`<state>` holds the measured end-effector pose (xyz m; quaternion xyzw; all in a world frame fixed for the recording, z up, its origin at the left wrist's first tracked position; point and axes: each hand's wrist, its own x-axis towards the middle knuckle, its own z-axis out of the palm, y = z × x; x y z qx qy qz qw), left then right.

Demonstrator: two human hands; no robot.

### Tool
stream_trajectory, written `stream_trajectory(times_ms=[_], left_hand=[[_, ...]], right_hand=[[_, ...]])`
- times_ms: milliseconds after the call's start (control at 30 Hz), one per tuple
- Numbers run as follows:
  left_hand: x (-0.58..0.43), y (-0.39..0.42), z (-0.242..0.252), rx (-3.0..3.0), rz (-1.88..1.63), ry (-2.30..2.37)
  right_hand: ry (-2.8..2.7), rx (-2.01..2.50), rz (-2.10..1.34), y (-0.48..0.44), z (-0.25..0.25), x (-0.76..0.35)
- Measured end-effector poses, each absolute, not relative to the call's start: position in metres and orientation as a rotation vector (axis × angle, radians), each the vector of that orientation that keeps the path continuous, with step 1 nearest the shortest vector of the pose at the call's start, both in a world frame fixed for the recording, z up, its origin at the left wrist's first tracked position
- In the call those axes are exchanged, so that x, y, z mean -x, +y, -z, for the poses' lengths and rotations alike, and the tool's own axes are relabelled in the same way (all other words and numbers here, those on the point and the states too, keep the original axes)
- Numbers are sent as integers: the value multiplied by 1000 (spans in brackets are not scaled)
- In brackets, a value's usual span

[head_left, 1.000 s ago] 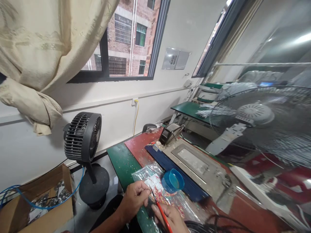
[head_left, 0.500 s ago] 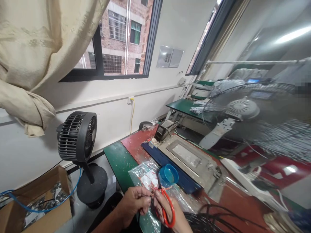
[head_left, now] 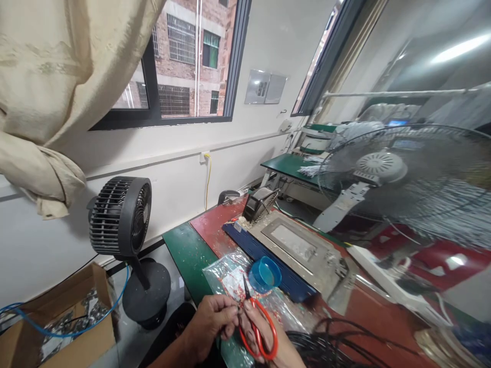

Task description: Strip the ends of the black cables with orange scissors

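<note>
At the bottom edge my left hand (head_left: pixel 210 322) is pinched closed on something small and dark that I cannot make out. My right hand (head_left: pixel 268 343) grips red-handled scissors (head_left: pixel 256 327), blades pointing up and away, right beside the left fingertips. Both hands hover over a clear plastic bag of small coloured parts (head_left: pixel 233 276) lying on the green and red workbench (head_left: pixel 184 250). A blue plastic cup (head_left: pixel 264 274) stands on the bag just beyond the scissor tips.
A metal machine plate on a blue base (head_left: pixel 295 245) lies behind the cup. A large spinning fan (head_left: pixel 406 184) fills the right side. Black cables (head_left: pixel 337 342) coil at the lower right. A black floor fan (head_left: pixel 123 220) and a cardboard box (head_left: pixel 57 327) stand left.
The scissors turned up so their red handles now show in my right hand, close against my left fingertips. The view shifted slightly left.
</note>
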<state>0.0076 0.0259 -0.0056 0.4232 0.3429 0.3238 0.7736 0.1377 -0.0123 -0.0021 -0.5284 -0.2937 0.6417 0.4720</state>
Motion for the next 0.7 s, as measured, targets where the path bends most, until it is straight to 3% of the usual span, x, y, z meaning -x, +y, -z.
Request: stream_trajectory(times_ms=[333, 700], left_hand=[[-11, 24, 0, -827, -682, 674], [-13, 26, 16, -943, -758, 724]], right_hand=[[-522, 1167, -1718, -15, 6, -138], [-810, 1309, -1443, -7, 29, -135]])
